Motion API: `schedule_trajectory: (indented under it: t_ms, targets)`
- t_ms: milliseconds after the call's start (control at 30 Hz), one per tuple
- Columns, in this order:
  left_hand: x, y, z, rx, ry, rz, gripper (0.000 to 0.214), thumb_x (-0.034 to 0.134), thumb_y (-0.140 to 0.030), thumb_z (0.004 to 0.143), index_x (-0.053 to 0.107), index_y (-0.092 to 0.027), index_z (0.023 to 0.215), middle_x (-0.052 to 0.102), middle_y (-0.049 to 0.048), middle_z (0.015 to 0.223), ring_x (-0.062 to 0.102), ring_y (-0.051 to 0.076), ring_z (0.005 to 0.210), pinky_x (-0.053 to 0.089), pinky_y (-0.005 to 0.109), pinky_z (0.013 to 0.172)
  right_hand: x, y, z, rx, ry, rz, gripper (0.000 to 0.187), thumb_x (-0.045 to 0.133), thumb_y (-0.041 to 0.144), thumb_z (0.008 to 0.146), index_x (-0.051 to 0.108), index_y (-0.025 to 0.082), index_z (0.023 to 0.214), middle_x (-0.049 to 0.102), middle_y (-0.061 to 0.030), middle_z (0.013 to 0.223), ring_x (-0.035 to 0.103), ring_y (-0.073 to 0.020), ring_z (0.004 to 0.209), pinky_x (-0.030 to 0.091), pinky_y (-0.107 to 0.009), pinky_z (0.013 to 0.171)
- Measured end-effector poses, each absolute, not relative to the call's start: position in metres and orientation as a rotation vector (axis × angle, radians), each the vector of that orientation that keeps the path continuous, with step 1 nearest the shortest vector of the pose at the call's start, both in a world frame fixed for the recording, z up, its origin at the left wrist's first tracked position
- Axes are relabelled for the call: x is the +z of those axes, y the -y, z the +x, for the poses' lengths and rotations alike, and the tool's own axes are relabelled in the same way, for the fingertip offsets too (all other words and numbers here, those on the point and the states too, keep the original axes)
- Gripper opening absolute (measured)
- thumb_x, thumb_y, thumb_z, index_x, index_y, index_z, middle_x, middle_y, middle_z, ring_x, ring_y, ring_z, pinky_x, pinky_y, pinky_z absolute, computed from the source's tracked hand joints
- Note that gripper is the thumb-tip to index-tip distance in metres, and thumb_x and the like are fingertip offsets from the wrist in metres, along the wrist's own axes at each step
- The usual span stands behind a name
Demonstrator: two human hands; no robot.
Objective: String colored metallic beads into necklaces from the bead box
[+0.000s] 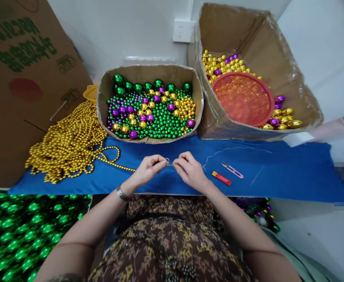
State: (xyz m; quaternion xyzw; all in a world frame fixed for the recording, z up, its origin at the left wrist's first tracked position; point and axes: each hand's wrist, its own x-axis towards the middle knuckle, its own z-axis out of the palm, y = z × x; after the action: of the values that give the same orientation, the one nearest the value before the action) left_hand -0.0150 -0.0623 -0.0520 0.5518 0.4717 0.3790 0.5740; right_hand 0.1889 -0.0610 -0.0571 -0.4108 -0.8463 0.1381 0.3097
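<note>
Over the blue cloth, my left hand [148,169] and my right hand [191,172] face each other a short gap apart. Both are closed in a pinch on a thin white thread [169,164], which makes a small loop between the fingertips. More thread trails rightward from my right hand across the cloth. A strand of gold beads [120,167] reaches from the heap at the left to my left hand; whether it is held there is hidden. Right of my right hand lie a red and yellow lighter [222,178] and pink-handled thread snips [233,170].
Behind the hands stands a cut-down carton [99,102] of green, purple and gold beads. A taller carton [292,70] at right holds beads and a red basket [244,100]. Gold bead strands [69,141] are heaped at left beside a big box [22,90]. Green balls [22,231] fill the lower left.
</note>
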Motion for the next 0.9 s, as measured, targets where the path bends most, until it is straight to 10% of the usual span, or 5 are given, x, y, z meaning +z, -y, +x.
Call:
schedule_trajectory:
  t_ms: [900]
  targets:
    - [-0.059, 0.072, -0.007, 1.065, -1.274, 2.006, 0.019, 0.047, -0.026, 0.094, 0.063, -0.017, 0.087, 0.063, 0.0044, 0.081, 0.058, 0.014, 0.074, 0.045, 0.026, 0.069, -0.056, 0.07, 0.158, 0.199, 2.095, -1.253, 0.019, 0.05, 0.025, 0.095, 0.068, 0.021, 0.093, 0.069, -0.0033, 0.087, 0.064, -0.0131, 0.078, 0.044, -0.023, 0.071]
